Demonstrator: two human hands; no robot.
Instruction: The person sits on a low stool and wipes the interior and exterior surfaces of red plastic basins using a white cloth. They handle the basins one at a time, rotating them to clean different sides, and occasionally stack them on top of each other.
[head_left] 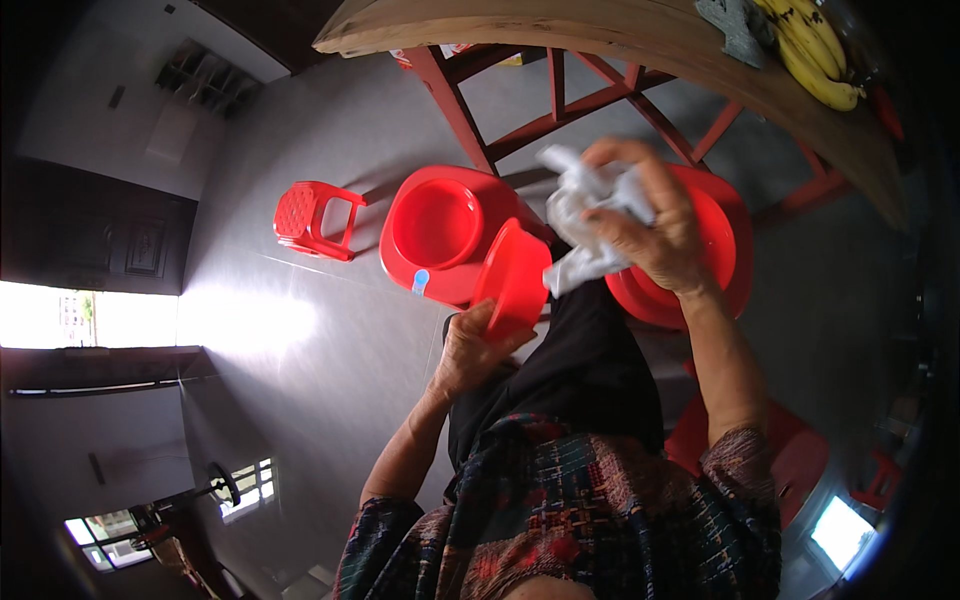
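My left hand (pixel 473 347) is closed round the lower rim of a red plastic bowl (pixel 516 276), which is tilted on its side above my lap. Up to the right, my right hand (pixel 652 215) grips a crumpled white cloth (pixel 585 220), slightly smeared by motion; the cloth hangs apart from the tilted bowl. Another red bowl (pixel 437 224) sits on a red plastic stool (pixel 403 265) just beyond my left hand. Partly hidden behind my right forearm, a red basin (pixel 712 240) rests on a second red stool (pixel 738 200).
A small red step stool (pixel 315 220) stands on the grey floor (pixel 330 130) to the left. Ahead is a wooden table (pixel 560 30) with dark red legs, bananas (pixel 815 55) on its right end. A red chair (pixel 790 450) is beside me at lower right.
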